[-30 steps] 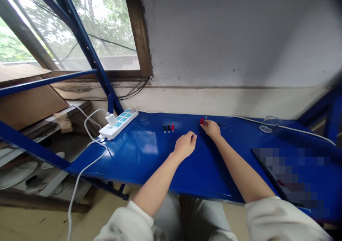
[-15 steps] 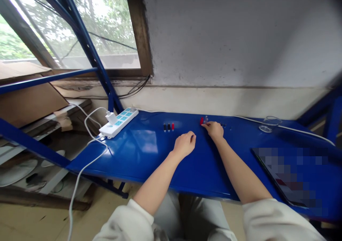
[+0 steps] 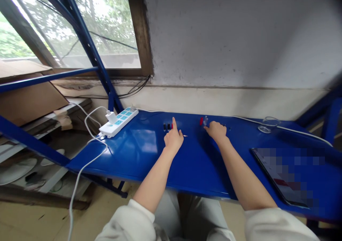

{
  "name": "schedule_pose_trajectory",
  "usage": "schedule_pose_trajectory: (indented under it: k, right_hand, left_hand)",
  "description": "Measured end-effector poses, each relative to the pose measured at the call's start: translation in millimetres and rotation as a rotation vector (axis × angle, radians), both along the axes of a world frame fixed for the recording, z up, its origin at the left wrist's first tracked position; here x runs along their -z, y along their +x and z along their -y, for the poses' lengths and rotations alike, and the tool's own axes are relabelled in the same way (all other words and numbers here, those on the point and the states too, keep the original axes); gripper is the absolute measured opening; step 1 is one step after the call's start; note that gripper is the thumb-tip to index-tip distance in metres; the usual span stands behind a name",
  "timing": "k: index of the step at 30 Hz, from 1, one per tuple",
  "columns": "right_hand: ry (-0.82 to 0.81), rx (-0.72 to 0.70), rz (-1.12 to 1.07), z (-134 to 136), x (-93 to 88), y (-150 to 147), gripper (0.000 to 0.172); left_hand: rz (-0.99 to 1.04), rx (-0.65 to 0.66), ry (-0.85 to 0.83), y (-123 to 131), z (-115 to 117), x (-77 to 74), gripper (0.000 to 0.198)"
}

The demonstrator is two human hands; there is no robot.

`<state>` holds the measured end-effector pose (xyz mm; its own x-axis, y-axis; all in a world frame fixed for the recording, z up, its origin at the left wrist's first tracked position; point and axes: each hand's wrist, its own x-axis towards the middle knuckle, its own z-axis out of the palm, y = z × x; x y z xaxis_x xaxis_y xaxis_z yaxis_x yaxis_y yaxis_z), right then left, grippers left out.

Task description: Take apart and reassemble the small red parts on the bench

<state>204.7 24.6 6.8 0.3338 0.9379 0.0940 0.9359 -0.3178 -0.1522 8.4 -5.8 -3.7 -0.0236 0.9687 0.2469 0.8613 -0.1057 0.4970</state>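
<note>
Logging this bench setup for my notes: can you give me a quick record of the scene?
Left hand: index finger raised by a row of small black and red upright pegs
Right hand: near a small red peg and a small clear piece
Surface: glossy blue metal bench
Nearby: white power strip with teal sockets

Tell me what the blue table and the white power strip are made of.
The blue table top looks like painted metal: glossy paint shows window glare, though paint hides what's beneath. The power strip looks like smooth white plastic with a soft sheen.
</note>
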Motion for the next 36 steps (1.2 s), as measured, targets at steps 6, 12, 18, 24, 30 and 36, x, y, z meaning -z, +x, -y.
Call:
schedule_pose_trajectory:
  k: [6, 12, 18, 24, 30, 36]
  right_hand:
    - [0.089, -0.163, -0.08, 41, -20.9, -26, 0.034]
    - [0.22, -0.347, -0.151, 55, -6.3, -42, 0.031]
    - [0.261, -0.367, -0.138, 52, -2.8, -43, 0.032]
    - [0.278, -0.306, -0.335, 45, 9.7, -43, 0.034]
    - [0.363, -0.374, -0.673, 40, 15.7, -45, 0.052]
    - [0.53, -0.468, -0.777, 41, 13.1, -43, 0.048]
  left_hand:
    - [0.03, -0.035, -0.008, -4, -2, -1.1, 0.064]
    - [0.001, -0.034, -0.02, -5, -4, 1.1, 0.059]
    - [0.043, -0.041, 0.076, -7, -8, 6.0, 0.04]
    - [0.488, 0.188, 0.059, 2, -11, 10.1, 0.021]
    - [1.019, 0.41, -0.107, 21, -3, 7.5, 0.016]
    - [1.184, 0.414, -0.183, 20, 1, 0.0, 0.017]
